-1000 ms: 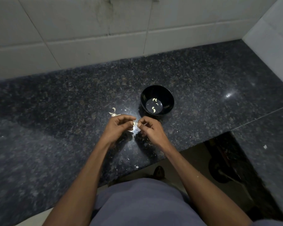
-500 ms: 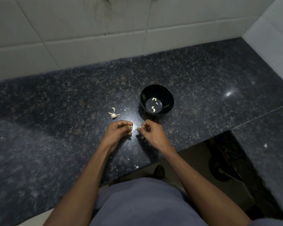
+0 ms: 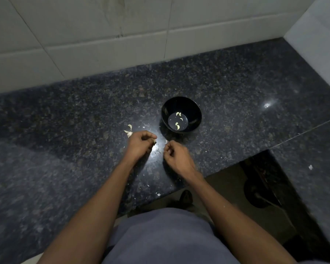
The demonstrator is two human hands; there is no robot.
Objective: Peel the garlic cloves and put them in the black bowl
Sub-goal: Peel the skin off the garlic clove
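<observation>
A black bowl (image 3: 181, 113) stands on the dark granite counter with several peeled garlic cloves (image 3: 177, 126) on its bottom. My left hand (image 3: 140, 144) is just below and left of the bowl, its fingers curled round a small garlic clove (image 3: 154, 141) whose pale tip shows at the fingertips. A short gap away, my right hand (image 3: 176, 155) has its fingers curled with thumb against forefinger; whether it pinches a scrap of skin is too small to tell. Unpeeled garlic pieces (image 3: 129, 132) lie on the counter left of my left hand.
Thin flakes of garlic skin (image 3: 157, 152) lie between my hands, and more bits (image 3: 158, 194) near the counter's front edge. A tiled wall (image 3: 103, 44) closes the back. The counter steps down at the right into a dark gap (image 3: 259, 187).
My hands have drawn apart: they met at the clove a second ago, and now a gap shows between them. The left hand keeps the clove.
</observation>
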